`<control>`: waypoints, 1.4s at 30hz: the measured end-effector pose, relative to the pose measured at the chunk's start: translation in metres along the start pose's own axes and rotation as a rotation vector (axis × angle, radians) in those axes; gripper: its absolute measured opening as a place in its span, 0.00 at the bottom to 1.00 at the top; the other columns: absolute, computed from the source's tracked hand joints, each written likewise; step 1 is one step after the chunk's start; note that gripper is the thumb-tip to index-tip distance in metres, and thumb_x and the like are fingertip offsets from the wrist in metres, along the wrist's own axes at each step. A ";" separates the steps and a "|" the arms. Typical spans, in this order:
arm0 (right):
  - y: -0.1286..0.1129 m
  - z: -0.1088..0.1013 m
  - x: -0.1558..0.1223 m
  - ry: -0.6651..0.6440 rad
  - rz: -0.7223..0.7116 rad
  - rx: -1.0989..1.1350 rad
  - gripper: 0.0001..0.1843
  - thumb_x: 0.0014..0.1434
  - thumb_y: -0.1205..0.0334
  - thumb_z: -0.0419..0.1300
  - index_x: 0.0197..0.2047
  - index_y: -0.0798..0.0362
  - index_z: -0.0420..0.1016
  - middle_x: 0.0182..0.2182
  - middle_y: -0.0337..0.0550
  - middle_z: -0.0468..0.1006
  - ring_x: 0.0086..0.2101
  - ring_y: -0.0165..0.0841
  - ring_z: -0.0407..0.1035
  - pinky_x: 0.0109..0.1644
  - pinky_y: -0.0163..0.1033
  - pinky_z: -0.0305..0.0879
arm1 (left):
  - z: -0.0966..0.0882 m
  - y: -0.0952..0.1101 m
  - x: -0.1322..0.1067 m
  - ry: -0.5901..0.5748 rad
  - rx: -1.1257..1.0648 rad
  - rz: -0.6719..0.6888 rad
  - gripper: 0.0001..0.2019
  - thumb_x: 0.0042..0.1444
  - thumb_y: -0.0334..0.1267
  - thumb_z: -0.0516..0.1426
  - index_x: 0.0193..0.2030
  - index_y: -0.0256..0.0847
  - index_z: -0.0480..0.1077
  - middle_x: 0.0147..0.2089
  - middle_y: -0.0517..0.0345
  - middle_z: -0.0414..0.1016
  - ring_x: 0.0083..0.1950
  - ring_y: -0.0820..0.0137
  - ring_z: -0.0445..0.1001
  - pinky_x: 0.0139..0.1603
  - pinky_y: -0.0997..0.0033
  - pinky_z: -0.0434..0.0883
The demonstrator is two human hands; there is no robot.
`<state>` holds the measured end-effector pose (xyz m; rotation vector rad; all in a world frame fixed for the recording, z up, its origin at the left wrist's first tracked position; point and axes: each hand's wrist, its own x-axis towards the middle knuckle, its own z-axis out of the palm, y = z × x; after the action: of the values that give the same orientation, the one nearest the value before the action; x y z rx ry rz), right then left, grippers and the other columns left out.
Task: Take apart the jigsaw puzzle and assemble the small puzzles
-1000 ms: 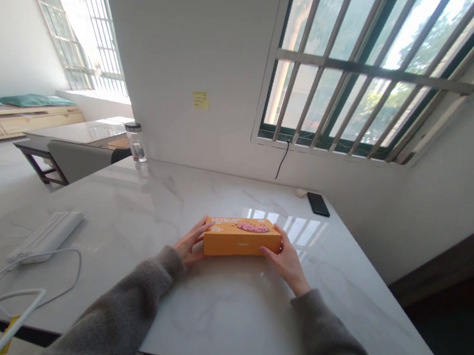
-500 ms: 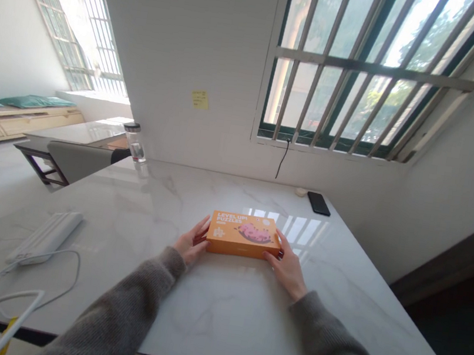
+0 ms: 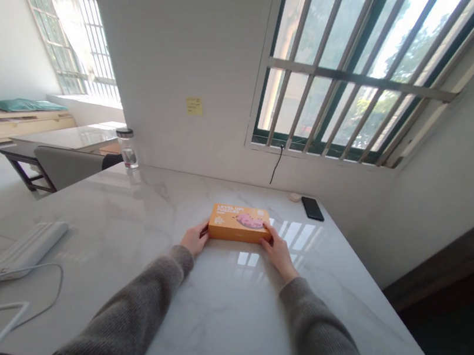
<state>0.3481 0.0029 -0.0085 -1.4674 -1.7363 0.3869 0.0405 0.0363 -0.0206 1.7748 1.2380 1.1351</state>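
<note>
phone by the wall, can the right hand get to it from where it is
Probably yes. The right hand is against the end of the orange puzzle box, and only the marble table lies between it and the phone, with nothing standing in the way. It would have to leave the box first.

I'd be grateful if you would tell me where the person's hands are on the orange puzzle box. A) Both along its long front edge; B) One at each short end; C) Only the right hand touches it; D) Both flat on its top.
B: the left hand and the right hand sit at the two short ends of the orange puzzle box, which lies on the marble table.
</note>
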 end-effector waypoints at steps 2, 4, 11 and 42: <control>0.000 0.000 0.001 -0.007 0.004 0.005 0.30 0.59 0.61 0.57 0.65 0.45 0.63 0.48 0.44 0.80 0.41 0.37 0.75 0.50 0.45 0.71 | 0.000 0.001 0.000 0.011 0.023 0.004 0.24 0.55 0.32 0.53 0.60 0.34 0.68 0.59 0.49 0.74 0.61 0.59 0.73 0.67 0.55 0.66; -0.001 0.000 0.000 -0.004 0.008 0.002 0.30 0.59 0.62 0.57 0.65 0.44 0.63 0.49 0.44 0.79 0.41 0.38 0.75 0.50 0.46 0.71 | 0.000 0.001 0.001 0.017 0.047 0.008 0.24 0.56 0.32 0.52 0.60 0.34 0.68 0.59 0.49 0.74 0.60 0.59 0.73 0.66 0.56 0.67; -0.001 0.002 -0.001 -0.013 -0.005 -0.001 0.30 0.60 0.63 0.55 0.66 0.46 0.62 0.50 0.45 0.78 0.42 0.39 0.75 0.50 0.47 0.71 | 0.002 -0.001 0.007 0.048 0.122 0.017 0.23 0.57 0.32 0.50 0.59 0.35 0.69 0.57 0.48 0.76 0.60 0.59 0.73 0.65 0.55 0.67; -0.057 -0.006 -0.100 -0.172 -0.249 -0.367 0.18 0.61 0.68 0.53 0.53 0.48 0.72 0.50 0.50 0.70 0.53 0.43 0.62 0.60 0.52 0.61 | -0.015 0.021 -0.083 -0.111 0.639 0.364 0.14 0.57 0.36 0.53 0.47 0.42 0.75 0.47 0.48 0.75 0.50 0.59 0.71 0.54 0.57 0.68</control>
<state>0.3137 -0.1074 -0.0036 -1.4743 -2.1875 0.0641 0.0205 -0.0487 -0.0188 2.5853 1.3367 0.8560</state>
